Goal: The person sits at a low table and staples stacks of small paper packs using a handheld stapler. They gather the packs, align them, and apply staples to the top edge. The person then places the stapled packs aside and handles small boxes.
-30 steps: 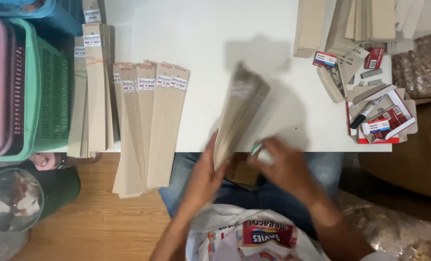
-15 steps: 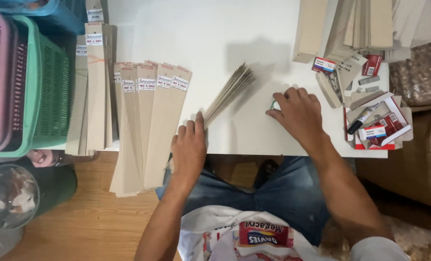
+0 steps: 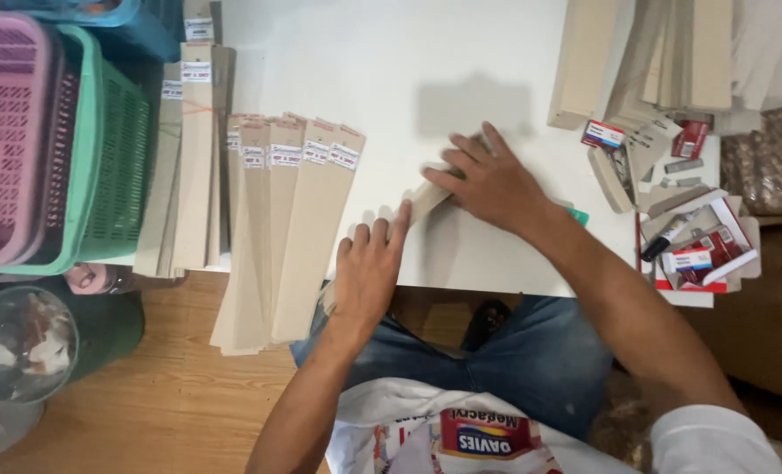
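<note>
At the far left, a pink plastic mesh basket (image 3: 9,140) is nested inside a green plastic mesh basket (image 3: 114,149). Beside them, a fanned row of long tan cardboard strips with small white labels (image 3: 290,228) is laid on the white surface (image 3: 391,61), its lower ends hanging over the near edge.

The left hand (image 3: 369,268) is pressed flat, fingers spread, on the near end of a slim stack of long tan cardboard strips (image 3: 426,200). The right hand (image 3: 487,180) is laid open, palm down, over the far end of the same stack. Neither hand is closed around it; the stack is held down against the surface between them.

The step in hand is judged to be the laying down and squaring of this stack. For the next move, the edges would need to be kept aligned under even pressure from both hands, lest the strips slide apart.

The stack's long axis runs diagonally, from the near edge at lower left up to the right, away from the person.

At the far right, an open red-and-white cardboard box (image 3: 703,250) of small items is seen.
</note>
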